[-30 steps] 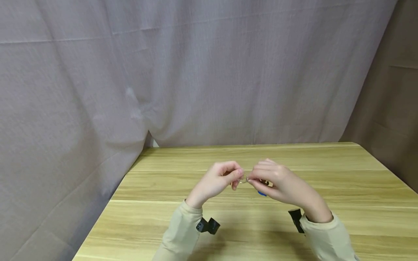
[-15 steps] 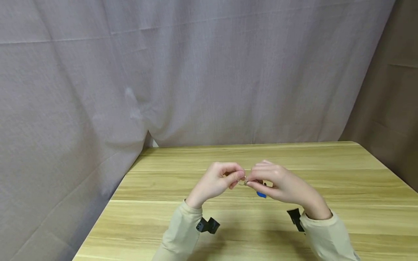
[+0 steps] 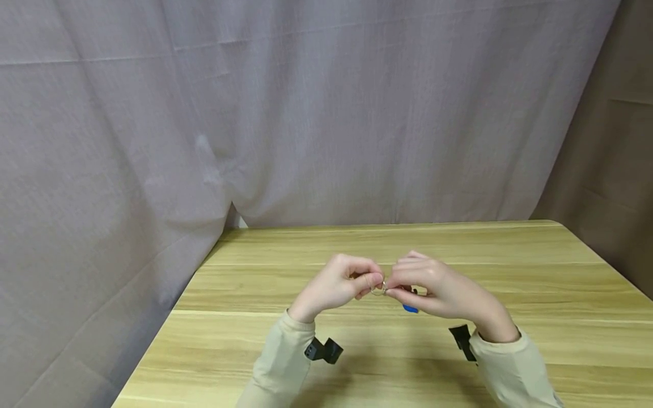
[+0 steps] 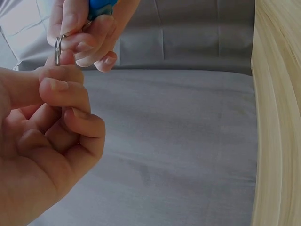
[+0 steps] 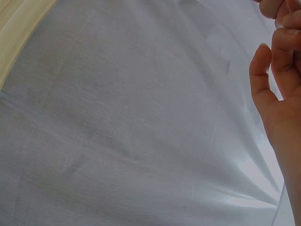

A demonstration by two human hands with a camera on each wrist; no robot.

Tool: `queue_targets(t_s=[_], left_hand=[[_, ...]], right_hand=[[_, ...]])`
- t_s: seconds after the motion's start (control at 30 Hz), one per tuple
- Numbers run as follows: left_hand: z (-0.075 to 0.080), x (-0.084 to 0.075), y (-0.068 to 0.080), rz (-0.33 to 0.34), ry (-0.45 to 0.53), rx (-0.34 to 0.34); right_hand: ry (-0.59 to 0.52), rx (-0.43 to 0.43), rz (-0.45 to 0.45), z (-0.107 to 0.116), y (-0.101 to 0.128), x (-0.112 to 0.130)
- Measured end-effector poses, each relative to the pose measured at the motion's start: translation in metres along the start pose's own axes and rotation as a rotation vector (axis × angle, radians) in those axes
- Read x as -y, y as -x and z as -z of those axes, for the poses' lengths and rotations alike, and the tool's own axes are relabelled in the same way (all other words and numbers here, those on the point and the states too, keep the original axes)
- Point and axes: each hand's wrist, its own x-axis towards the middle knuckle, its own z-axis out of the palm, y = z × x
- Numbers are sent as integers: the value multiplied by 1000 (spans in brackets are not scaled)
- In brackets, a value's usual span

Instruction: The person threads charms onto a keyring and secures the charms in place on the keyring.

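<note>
In the head view a thin metal key ring point(image 3: 378, 293) spans the small gap between the two hands, held above the table. My left hand point(image 3: 339, 288) pinches one side of it between thumb and forefinger. Opposite, my right hand point(image 3: 433, 286) pinches the other side. A blue piece point(image 3: 410, 309) hangs below the right fingers, mostly hidden by them. The left wrist view shows the key ring point(image 4: 58, 51) edge-on, with the blue piece point(image 4: 100, 7) tucked in the right hand. Only part of the right hand point(image 5: 287, 89) enters the right wrist view.
A wood-grain table point(image 3: 245, 351) lies under both hands. Grey cloth point(image 3: 326, 113) hangs behind it and along the left side. Black wrist mounts point(image 3: 324, 351) stick out from both sleeves.
Both hands stay close together and sink very slightly. More of the blue piece shows under the right fingers than a second ago, and the ring has shifted a little between the fingertips.
</note>
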Motion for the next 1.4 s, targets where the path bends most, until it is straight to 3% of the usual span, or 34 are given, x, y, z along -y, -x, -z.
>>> queue_targets(t_s=[0.23, 0.37, 0.67, 0.8, 1.03, 1.23, 1.4], left_hand=[[5, 0, 1, 36, -7, 80], [6, 1, 1, 61, -2, 90], [9, 9, 2, 151, 54, 49], [14, 11, 2, 195, 98, 23], [18, 16, 2, 229, 48, -20], [13, 32, -3, 307, -19, -24], [4, 58, -9, 397, -113, 45]], right_hand=[[-15, 79, -23, 0, -3, -1], [5, 107, -68, -1, -2, -2], [-2, 134, -129, -3, -1, -4], [-12, 163, -207, -2, 3, -7], [-38, 205, -370, 0, 11, -12], [-114, 189, -517, -4, 20, -24], [-225, 302, -567, -25, 30, -43]])
